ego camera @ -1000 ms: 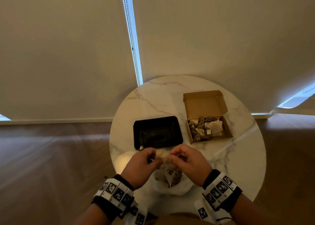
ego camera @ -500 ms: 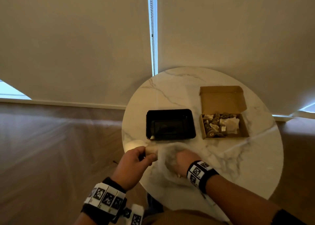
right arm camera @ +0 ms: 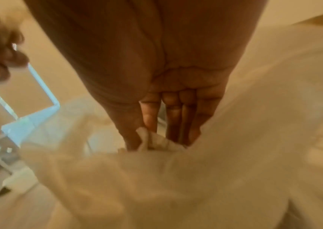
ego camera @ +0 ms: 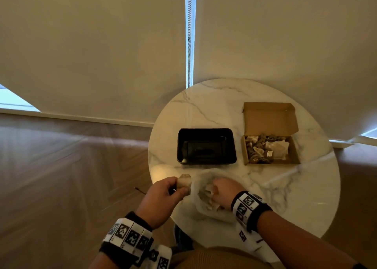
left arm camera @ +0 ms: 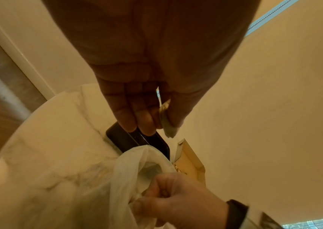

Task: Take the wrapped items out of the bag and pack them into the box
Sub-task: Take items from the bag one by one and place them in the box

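On the near edge of the round marble table (ego camera: pixel 224 105) lies a translucent plastic bag (ego camera: pixel 199 205). My right hand (ego camera: pixel 215 189) is inside its mouth; thumb and forefinger pinch a white wrapped item (right arm camera: pixel 153 141) there. To the left of the bag my left hand (ego camera: pixel 178 188) holds another pale wrapped item (ego camera: pixel 185 181), pinched between thumb and fingers (left arm camera: pixel 131 117) above the table edge. The open cardboard box (ego camera: pixel 293 156) sits at the far right with several wrapped items (ego camera: pixel 265 148) in it, lid standing up behind.
A black plastic tray (ego camera: pixel 206 132) stands between the bag and the far side, left of the box. Window blinds hang close behind the table. The floor drops away on the left, and my lap is below the near edge.
One second ago both hands held one wrapped item together over the bag. The left hand has since drawn it off to the left, and the right hand has gone into the bag.
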